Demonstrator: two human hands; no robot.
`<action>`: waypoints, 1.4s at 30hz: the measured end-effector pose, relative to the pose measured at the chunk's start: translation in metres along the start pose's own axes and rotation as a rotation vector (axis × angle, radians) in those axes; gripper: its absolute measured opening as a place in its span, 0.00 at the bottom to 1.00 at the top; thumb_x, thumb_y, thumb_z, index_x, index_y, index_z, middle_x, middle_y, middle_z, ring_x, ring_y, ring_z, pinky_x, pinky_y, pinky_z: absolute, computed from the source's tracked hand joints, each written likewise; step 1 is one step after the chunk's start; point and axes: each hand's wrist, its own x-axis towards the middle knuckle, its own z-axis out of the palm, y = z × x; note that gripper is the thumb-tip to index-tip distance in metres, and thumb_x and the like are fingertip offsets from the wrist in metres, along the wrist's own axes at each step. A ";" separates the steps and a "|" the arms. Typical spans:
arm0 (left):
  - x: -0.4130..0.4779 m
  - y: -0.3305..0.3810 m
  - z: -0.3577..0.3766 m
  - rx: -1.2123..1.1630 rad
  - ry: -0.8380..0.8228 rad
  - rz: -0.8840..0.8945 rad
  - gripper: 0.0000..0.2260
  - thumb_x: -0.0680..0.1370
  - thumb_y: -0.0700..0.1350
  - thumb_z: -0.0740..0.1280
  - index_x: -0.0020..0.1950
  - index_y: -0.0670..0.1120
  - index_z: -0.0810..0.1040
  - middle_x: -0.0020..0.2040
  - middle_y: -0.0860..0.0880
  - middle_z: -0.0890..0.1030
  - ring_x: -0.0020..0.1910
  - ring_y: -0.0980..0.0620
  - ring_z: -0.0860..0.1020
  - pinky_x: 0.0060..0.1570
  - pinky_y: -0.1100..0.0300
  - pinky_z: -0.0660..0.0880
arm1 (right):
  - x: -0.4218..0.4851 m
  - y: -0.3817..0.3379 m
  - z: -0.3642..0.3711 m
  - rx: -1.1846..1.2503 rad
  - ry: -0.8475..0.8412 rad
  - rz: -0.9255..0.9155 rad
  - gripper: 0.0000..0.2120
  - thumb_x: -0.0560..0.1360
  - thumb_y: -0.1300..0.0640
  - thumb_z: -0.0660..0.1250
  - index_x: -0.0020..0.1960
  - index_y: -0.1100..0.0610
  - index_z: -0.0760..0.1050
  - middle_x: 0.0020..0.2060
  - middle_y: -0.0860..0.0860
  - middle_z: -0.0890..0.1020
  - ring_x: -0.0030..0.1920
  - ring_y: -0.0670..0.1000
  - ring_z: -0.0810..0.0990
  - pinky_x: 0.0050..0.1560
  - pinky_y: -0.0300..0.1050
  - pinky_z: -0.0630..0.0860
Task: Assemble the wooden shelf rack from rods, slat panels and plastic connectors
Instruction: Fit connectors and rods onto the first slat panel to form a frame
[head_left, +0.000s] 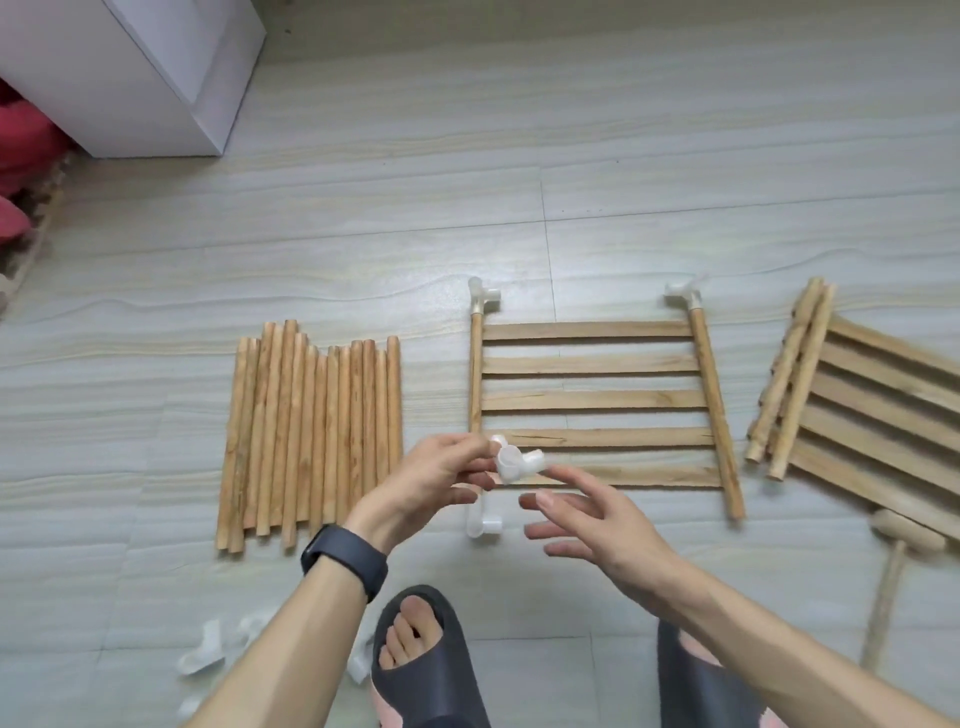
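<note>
Floor (623, 156): pale wood-grain tiles, seam lines visible. A white cabinet (156, 67) is seen at the far left, with red fabric (21, 150) beside it at the left edge.

A row of loose wooden rods (311, 436) is laid side by side on the floor, left of centre. A slat panel (592, 400) is laid flat at centre, framed by a rod on each side. White connectors are fitted at its far-left corner (483, 299), far-right corner (685, 293) and near-left corner (483, 525). The near-right rod end is seen bare.

A second slat panel (883, 415) is laid at the right, with two rods (795, 374) resting across it. A wooden mallet (904, 540) is placed near it. Spare connectors (208, 649) are scattered on the floor at the near left.

A white three-way plastic connector (517, 460) is held above the panel's near-left corner, well off the floor. It is pinched by the left hand (436, 478), fingers curled round its left side. The right hand (602, 525) is spread, fingers straight, nothing gripped. Its index fingertip is just beside the connector's right socket; contact cannot be told.

A dark band (345, 558) is worn on the left wrist. Dark slippers (431, 660) are seen at the near edge.
</note>
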 end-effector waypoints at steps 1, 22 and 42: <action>0.008 0.002 0.017 0.007 -0.007 0.021 0.15 0.71 0.53 0.72 0.53 0.47 0.85 0.42 0.51 0.83 0.39 0.55 0.78 0.41 0.63 0.73 | 0.001 -0.005 -0.005 0.046 0.043 -0.030 0.26 0.68 0.39 0.76 0.64 0.42 0.77 0.55 0.49 0.86 0.53 0.54 0.86 0.48 0.41 0.81; 0.052 -0.052 0.105 0.456 0.220 0.377 0.08 0.71 0.56 0.77 0.48 0.60 0.81 0.44 0.65 0.83 0.37 0.60 0.78 0.39 0.69 0.73 | -0.003 0.009 -0.079 0.436 0.203 0.079 0.14 0.72 0.53 0.75 0.56 0.56 0.86 0.49 0.57 0.85 0.50 0.52 0.83 0.57 0.43 0.81; 0.079 -0.060 0.065 1.625 0.150 0.282 0.33 0.83 0.63 0.55 0.81 0.63 0.38 0.83 0.47 0.40 0.80 0.33 0.42 0.77 0.37 0.47 | -0.060 0.068 -0.156 0.442 0.572 0.242 0.13 0.73 0.65 0.74 0.57 0.66 0.82 0.48 0.60 0.87 0.51 0.53 0.87 0.61 0.48 0.78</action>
